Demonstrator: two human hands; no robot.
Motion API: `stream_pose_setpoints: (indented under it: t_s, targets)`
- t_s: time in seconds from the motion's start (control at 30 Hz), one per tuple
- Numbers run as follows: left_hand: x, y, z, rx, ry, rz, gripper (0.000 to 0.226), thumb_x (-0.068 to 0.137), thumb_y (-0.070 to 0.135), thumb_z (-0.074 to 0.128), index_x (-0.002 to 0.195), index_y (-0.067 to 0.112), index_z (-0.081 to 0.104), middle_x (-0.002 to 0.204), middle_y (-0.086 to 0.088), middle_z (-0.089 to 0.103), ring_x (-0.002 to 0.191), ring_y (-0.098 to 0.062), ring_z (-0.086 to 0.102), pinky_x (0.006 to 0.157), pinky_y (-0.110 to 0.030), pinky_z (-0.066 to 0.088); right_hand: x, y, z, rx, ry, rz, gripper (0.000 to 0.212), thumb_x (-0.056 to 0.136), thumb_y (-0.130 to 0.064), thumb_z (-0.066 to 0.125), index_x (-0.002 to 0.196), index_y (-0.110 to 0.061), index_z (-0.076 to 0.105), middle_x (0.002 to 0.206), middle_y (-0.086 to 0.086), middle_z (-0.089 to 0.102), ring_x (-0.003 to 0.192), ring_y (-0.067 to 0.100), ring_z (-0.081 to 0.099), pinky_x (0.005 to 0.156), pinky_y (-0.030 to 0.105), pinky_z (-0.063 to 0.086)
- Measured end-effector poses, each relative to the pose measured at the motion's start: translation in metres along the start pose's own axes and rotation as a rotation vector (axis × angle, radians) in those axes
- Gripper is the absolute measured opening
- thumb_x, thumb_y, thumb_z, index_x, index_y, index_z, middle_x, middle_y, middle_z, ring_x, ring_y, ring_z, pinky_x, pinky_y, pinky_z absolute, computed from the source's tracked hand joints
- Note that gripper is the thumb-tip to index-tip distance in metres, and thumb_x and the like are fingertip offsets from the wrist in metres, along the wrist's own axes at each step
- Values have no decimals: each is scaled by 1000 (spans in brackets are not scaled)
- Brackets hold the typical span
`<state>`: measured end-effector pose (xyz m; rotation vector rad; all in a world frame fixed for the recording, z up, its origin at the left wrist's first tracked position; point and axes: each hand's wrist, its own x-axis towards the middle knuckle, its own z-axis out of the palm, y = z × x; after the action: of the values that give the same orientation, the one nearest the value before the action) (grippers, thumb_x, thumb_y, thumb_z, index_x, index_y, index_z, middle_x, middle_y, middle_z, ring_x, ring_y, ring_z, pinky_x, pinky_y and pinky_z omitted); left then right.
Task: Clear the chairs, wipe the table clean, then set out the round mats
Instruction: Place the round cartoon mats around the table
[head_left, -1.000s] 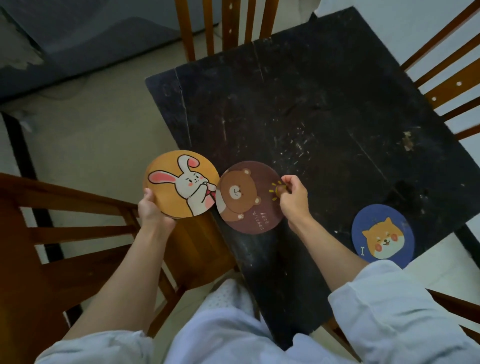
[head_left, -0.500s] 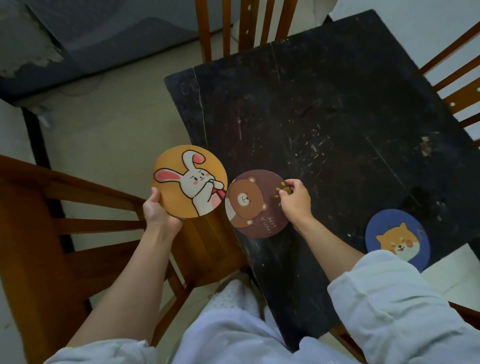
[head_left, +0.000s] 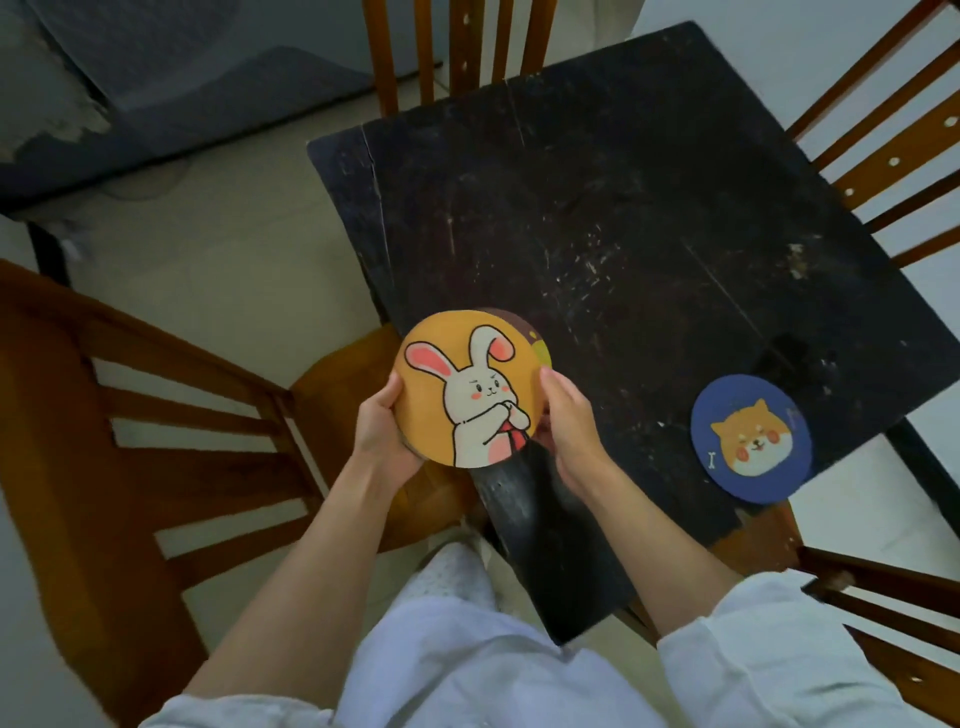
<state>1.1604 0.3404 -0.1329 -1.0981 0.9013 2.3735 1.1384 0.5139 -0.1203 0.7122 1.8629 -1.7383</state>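
**Mats in hand, one down, more to place**

Nearest to us, both forearms reach out from pale rolled sleeves over the counter's near corner. The left hand curls round the left rim of the orange rabbit mat, thumb on its face, and the right hand closes on the opposite rim, fingers tucked behind. So both hands grip, and the rabbit mat sits on top of a small stack held in the air just above that near corner, not resting on the surface. Peeking out behind its upper right edge is a dark brown mat, and a sliver of yellow-green beside it may be print or another mat; I cannot tell which.

Step in hand, as I judge it: the setting-out stage. The counter is dark, scuffed and bare of clutter, so clearing and wiping look done.

Further right, the blue dog mat lies flat by the counter's near right edge, well apart from the hands.

The count: one mat laid, at least two held. Four wooden chairs show: one at the left, one at the bottom right, one at the far side, one at the right.

Next move calls for peeling one mat off the stack and laying it flat before another chair, square to an edge, without dropping the rest.
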Motion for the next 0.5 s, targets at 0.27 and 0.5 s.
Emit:
stream_pose_setpoints:
  t_s: [0.27, 0.5]
  targets:
    - [-56, -93, -43, 140, 87, -43, 37, 100, 39, 24, 126, 26, 47, 108, -7, 62, 98, -29, 59, 73, -41, 49, -67, 73, -21, -213, 68, -116, 17, 91, -20, 49, 106, -17, 54, 105, 4, 64, 96, 19, 62, 83, 41, 55]
    - [-125, -173, -152, 154, 231, 25, 42, 90, 32, 47, 127, 13, 52, 117, -12, 66, 101, -29, 64, 75, -40, 56, -137, 172, 8, -522, -148, -73, 32, 100, -23, 29, 116, -8, 52, 105, 5, 59, 97, 18, 56, 80, 30, 47]
